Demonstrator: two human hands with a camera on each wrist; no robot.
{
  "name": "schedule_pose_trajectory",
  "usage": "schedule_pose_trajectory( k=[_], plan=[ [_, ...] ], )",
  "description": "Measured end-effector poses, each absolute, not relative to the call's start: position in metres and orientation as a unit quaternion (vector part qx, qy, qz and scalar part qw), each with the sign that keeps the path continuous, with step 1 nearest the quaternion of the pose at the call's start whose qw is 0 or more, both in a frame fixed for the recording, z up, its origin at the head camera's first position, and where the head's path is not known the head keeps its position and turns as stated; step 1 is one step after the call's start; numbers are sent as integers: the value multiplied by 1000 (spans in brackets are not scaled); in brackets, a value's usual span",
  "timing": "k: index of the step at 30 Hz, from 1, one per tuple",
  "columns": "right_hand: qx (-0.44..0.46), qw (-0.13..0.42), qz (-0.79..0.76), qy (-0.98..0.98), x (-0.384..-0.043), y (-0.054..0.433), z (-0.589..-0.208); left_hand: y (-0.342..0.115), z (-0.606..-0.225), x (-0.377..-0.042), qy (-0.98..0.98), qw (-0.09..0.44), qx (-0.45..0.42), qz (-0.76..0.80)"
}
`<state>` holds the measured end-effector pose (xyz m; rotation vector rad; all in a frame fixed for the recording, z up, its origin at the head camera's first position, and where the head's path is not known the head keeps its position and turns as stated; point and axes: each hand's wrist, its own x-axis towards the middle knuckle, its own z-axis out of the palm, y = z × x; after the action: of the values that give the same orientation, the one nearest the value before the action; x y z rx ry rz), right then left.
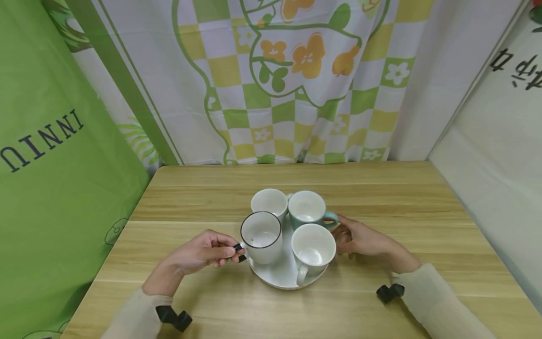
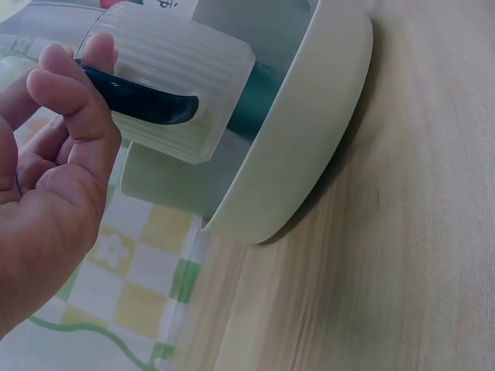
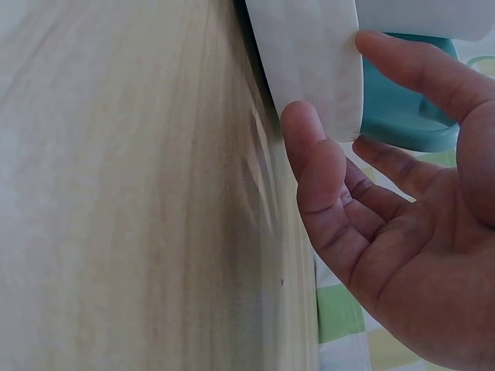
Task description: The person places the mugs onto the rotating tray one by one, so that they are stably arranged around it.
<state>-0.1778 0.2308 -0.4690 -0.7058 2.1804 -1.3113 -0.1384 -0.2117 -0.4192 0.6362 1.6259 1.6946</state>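
Observation:
A round white tray (image 1: pixel 282 270) with a raised wall carries several mugs. My left hand (image 1: pixel 207 253) pinches the black handle (image 2: pixel 147 100) of a white mug with a dark rim (image 1: pixel 263 249), which stands at the tray's front left. To the right, my right hand (image 1: pixel 365 241) grips the tray's edge, thumb at the rim and curled fingers low on the outer wall (image 3: pixel 309 62). Close by it are a teal mug (image 1: pixel 306 209) with its handle pointing right and a cream mug (image 1: pixel 313 249) with its handle to the front. Another white mug (image 1: pixel 268 202) sits behind, partly hidden.
The tray rests on a wood-grain table (image 1: pixel 203 301), near its middle. A patterned curtain (image 1: pixel 292 117) hangs along the back edge. Green cloth (image 1: pixel 63 202) borders the left side and a white sheet (image 1: pixel 495 155) the right.

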Motion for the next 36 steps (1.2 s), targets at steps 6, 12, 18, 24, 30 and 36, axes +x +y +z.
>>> schedule_pose_trajectory(
  k=[6,12,18,24,30,36],
  plan=[
    [-256,249,-481,801,-178,230,-468,-207,-427,-144,639,348,255,637],
    [-257,247,-483,800,-177,231,-468,-201,-432,-150,647,360,261,620],
    [-253,248,-481,802,-177,231,-468,-196,-436,-153,641,370,269,617],
    [-248,251,-480,804,-177,231,-468,-195,-440,-155,639,377,265,616],
    [-250,247,-483,802,-177,230,-468,-196,-445,-157,641,378,273,610],
    [-257,244,-489,797,-178,230,-468,-195,-448,-159,644,381,277,602]
  ],
)
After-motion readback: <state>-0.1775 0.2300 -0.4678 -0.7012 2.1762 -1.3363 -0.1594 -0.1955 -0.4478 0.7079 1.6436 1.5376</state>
